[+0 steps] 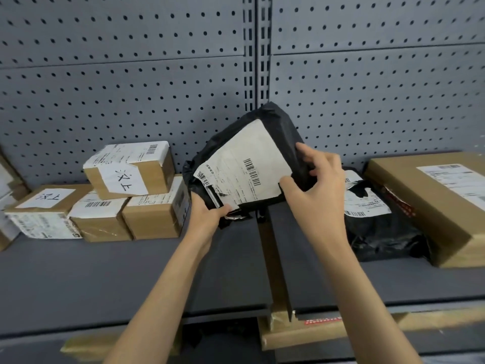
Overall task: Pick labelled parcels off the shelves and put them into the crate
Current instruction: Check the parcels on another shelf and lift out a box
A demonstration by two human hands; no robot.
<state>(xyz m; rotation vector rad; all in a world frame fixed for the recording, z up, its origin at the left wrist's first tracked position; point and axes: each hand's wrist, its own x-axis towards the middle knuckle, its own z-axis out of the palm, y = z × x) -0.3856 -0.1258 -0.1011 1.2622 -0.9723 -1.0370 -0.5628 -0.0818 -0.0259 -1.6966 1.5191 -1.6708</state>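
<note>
A black plastic parcel (278, 122) with a large white shipping label is tilted up above the grey shelf (105, 279), its label facing me. My left hand (207, 214) grips its lower left corner. My right hand (317, 177) holds its right edge, thumb on the label. A second black bagged parcel (378, 229) lies on the shelf just right of my right hand. No crate is in view.
Several small labelled cardboard boxes (131, 177) are stacked at the left of the shelf. A large flat cardboard box (441, 206) lies at the far right. A grey pegboard wall (131, 74) backs the shelf. More cardboard shows on the shelf below (315, 334).
</note>
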